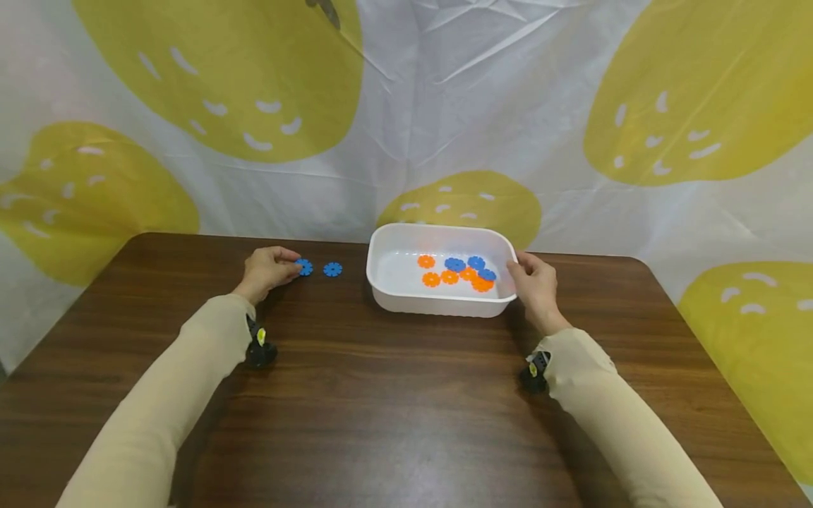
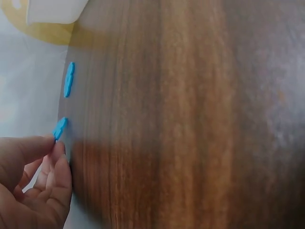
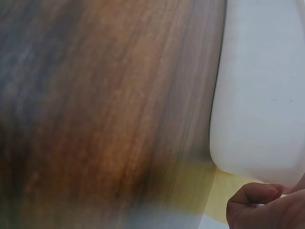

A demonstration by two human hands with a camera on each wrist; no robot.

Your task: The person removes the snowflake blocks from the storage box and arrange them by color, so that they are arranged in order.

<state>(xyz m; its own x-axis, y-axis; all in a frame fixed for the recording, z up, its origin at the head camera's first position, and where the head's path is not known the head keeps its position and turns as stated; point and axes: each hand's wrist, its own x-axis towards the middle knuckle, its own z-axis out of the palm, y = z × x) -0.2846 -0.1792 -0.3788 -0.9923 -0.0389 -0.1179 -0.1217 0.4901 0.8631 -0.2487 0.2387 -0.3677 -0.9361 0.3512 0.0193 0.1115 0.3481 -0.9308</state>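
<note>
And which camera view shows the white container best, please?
The head view: the white container appears nearly whole, inside included. The left wrist view shows only a cropped part; the right wrist view shows its outside, also cropped.

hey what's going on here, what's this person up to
A person is handling small flower-shaped discs at a wooden table. The left hand pinches a blue disc with its fingers, and a second blue disc lies just to its right. The right hand holds the right end of a white tub, where several orange discs and blue ones lie.
</note>
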